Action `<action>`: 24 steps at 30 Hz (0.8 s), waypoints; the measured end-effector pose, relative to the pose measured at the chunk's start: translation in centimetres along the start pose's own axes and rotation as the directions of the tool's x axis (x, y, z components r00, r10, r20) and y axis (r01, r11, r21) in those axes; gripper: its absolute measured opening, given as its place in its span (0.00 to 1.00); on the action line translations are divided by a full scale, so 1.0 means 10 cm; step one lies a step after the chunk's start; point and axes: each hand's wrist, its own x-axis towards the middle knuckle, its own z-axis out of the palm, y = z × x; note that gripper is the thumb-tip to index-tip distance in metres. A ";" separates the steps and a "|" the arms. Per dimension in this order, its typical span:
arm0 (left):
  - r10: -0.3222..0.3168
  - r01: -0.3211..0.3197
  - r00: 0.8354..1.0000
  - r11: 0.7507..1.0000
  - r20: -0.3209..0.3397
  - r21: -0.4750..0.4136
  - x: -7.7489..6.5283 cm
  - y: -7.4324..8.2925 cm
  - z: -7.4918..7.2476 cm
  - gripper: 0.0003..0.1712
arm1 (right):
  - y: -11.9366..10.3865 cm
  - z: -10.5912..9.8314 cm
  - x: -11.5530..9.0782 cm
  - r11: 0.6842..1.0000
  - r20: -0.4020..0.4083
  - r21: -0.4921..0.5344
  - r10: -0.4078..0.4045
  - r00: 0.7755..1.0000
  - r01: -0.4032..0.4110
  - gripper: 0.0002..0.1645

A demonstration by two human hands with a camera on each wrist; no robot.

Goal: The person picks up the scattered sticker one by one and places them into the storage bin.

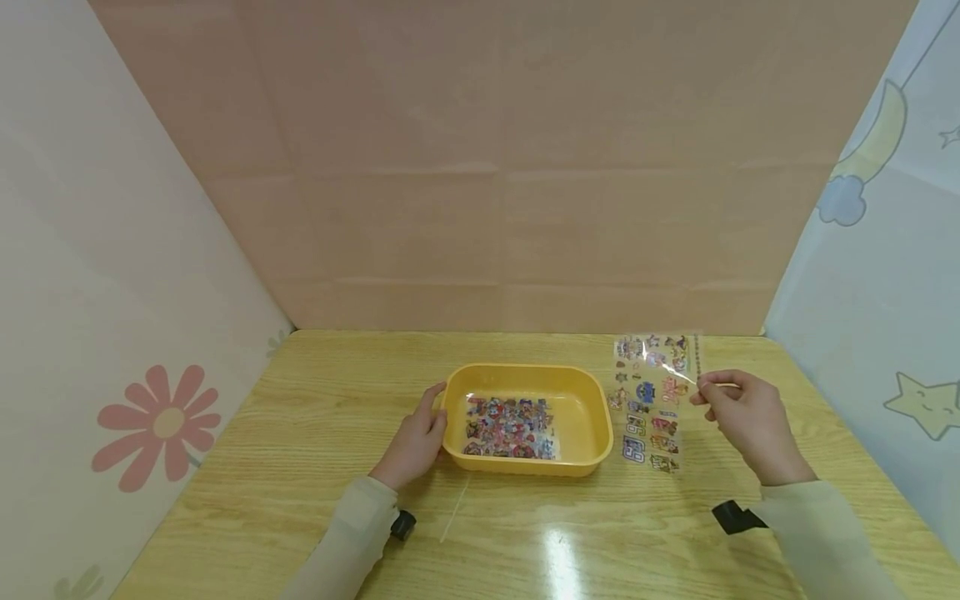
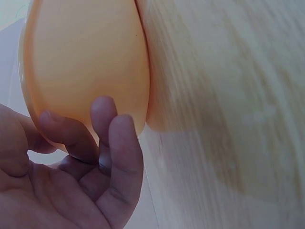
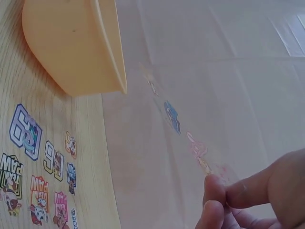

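A yellow plastic tray (image 1: 585,425) stands on the table, with a clear sheet of colourful stickers (image 1: 510,429) lying inside, toward its left. My left hand (image 1: 415,442) grips the tray's left end; in the left wrist view, its curled fingers (image 2: 125,148) lie against the outer wall (image 2: 86,57). To the right of the tray, my right hand (image 1: 750,421) pinches the right edge of another transparent sticker sheet (image 1: 648,404) between thumb and fingertips. That sheet's printed cartoon figures and numbers (image 3: 26,131) show in the right wrist view, where part of it lifts toward the fingers.
The wood-grain table (image 1: 337,400) meets a plain brownish backdrop (image 1: 495,208) at the rear. Patterned side panels stand left, with a pink flower (image 1: 167,423), and right, with a star (image 1: 926,404). A thin pale strip (image 1: 454,508) is on the table before the tray.
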 end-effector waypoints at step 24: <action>0.003 -0.003 1.000 1.000 0.003 0.017 0.01 0.00 0.00 0.29 | -0.17 0.07 0.00 0.999 -0.034 0.045 -0.026 0.999 0.027 0.30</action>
